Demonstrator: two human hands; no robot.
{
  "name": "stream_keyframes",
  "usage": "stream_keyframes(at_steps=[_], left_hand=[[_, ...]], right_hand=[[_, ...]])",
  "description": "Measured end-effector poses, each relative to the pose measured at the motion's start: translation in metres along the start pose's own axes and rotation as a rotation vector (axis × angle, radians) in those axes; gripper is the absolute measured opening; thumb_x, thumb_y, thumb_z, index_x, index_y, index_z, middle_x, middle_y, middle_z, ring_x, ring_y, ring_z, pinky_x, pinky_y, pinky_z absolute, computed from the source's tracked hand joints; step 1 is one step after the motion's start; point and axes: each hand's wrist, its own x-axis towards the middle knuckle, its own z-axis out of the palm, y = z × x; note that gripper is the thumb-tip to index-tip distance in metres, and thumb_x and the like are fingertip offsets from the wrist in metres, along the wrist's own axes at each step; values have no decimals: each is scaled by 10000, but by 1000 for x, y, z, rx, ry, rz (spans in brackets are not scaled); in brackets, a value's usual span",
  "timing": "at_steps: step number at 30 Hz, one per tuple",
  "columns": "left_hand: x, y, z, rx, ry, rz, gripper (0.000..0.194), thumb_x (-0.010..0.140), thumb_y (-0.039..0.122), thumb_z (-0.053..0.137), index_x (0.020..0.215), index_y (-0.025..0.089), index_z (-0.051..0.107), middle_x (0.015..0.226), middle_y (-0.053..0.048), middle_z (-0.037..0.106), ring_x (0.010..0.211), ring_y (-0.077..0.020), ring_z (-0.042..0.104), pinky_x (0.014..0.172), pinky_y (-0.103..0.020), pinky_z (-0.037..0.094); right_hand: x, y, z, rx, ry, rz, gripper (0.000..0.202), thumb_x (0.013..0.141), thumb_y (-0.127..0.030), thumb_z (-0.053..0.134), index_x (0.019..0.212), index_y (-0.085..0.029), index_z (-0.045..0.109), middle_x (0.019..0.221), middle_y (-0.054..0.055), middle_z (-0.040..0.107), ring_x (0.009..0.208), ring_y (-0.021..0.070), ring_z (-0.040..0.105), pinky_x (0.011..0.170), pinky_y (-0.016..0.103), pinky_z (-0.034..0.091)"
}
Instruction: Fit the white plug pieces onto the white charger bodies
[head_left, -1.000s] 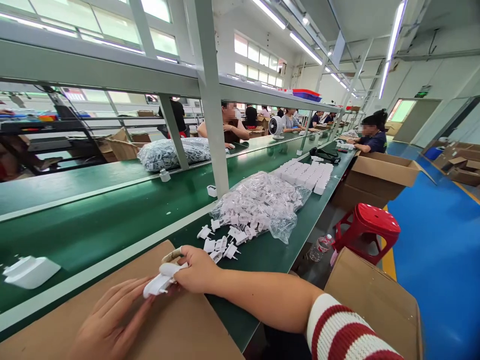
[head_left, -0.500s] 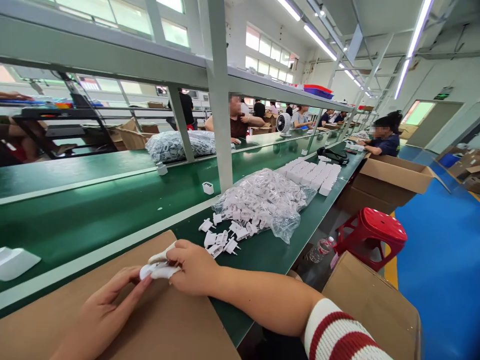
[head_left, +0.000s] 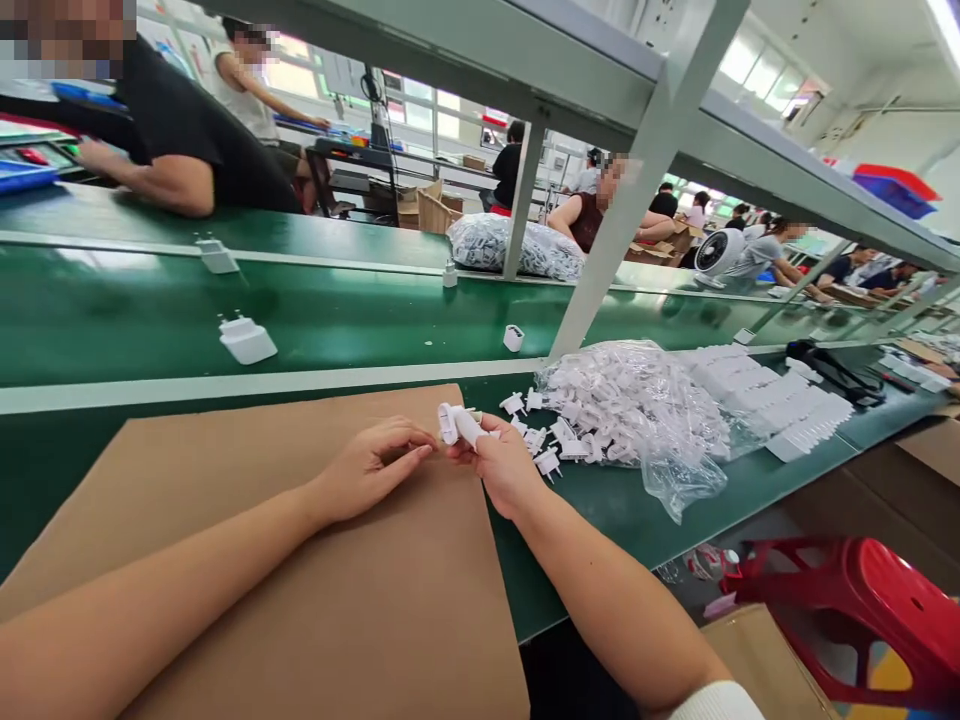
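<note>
My right hand (head_left: 504, 462) is closed round white plastic pieces (head_left: 463, 425), one with an oval open end facing left, above the right edge of a brown cardboard sheet (head_left: 360, 620). My left hand (head_left: 375, 465) is just left of them over the cardboard, fingers bent and a little apart, with nothing visible in it. Loose white plug parts (head_left: 549, 462) lie on the green table right beside my right hand. Behind them sits a clear plastic bag (head_left: 630, 400) full of similar white parts.
White chargers (head_left: 247, 340) stand on the green belt (head_left: 135, 310) beyond the cardboard. A slanting metal post (head_left: 611, 240) rises behind the bag. Rows of white blocks (head_left: 780, 400) lie at right. Below is a red stool (head_left: 862, 600). People sit across the line.
The view has swung left and down. My left hand has come away from the white piece that both hands touched; my right hand still holds white pieces, now with an oval end showing.
</note>
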Motion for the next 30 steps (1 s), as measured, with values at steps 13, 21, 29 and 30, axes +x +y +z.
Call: stream_keyframes(at_steps=[13, 21, 29, 30], left_hand=[[19, -14, 5, -233, 466, -583, 473, 800, 685, 638, 839, 217, 691, 1022, -102, 779, 1074, -313, 689, 935, -421, 556], [134, -34, 7, -57, 385, -549, 474, 791, 404, 751, 1200, 186, 652, 1333, -117, 689, 1191, -290, 620, 997, -395, 503], [222, -59, 50, 138, 353, -597, 823, 676, 458, 920, 1306, 63, 566, 1427, -300, 569, 1402, -460, 442, 1160, -503, 356], [225, -61, 52, 142, 346, -606, 779, 725, 444, 882, 1315, 47, 564, 1423, -311, 571, 1375, -455, 475, 1140, -505, 379]], right_hand=[[-22, 2, -1, -1553, -259, -323, 159, 832, -154, 652, 984, -198, 661, 1023, 59, 638, 882, 211, 629, 647, 296, 417], [-19, -1, 1, -1634, -311, -273, 177, 892, -197, 647, 1068, -202, 643, 1082, 73, 628, 961, 237, 649, 661, 306, 445], [-13, 1, -2, -1599, -351, -295, 127, 892, -251, 668, 1004, -202, 633, 1078, 57, 640, 943, 223, 657, 646, 305, 439], [-12, 2, -3, -1575, -347, -300, 120, 878, -247, 678, 981, -204, 632, 1063, 51, 641, 931, 216, 653, 640, 301, 435]])
